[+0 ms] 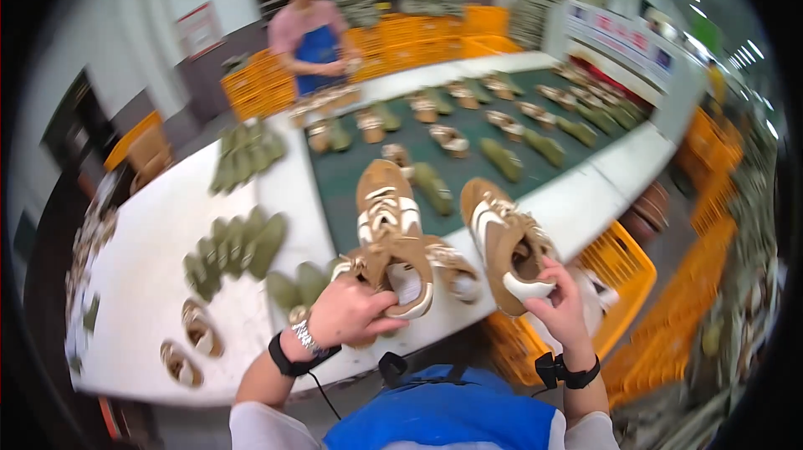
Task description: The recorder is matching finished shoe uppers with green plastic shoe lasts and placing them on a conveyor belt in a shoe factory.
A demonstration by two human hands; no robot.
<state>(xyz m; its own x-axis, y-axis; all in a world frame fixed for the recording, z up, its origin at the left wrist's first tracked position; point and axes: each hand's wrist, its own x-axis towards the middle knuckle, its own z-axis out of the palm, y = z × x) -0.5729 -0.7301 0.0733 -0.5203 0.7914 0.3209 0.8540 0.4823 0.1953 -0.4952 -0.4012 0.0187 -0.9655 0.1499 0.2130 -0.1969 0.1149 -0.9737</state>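
The left hand (350,314) pinches a brown-and-white sneaker (393,239) by the heel between its fingers, toe toward 12 o'clock; the right hand (565,306) pinches a second brown-and-white sneaker (499,255) likewise, toe near 11. Both are raised at the near edge of the white surface (142,270); heel grips apparently leave the uppers uncovered. Olive foot-shaped inserts (266,245) lie bunched at 10 o'clock from the left hand.

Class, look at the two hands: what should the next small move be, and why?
Probably lower the left shoe and right shoe onto the green surface: the left hand and right hand each grip one near the heel, both toes point that way, and other shoes lie there.
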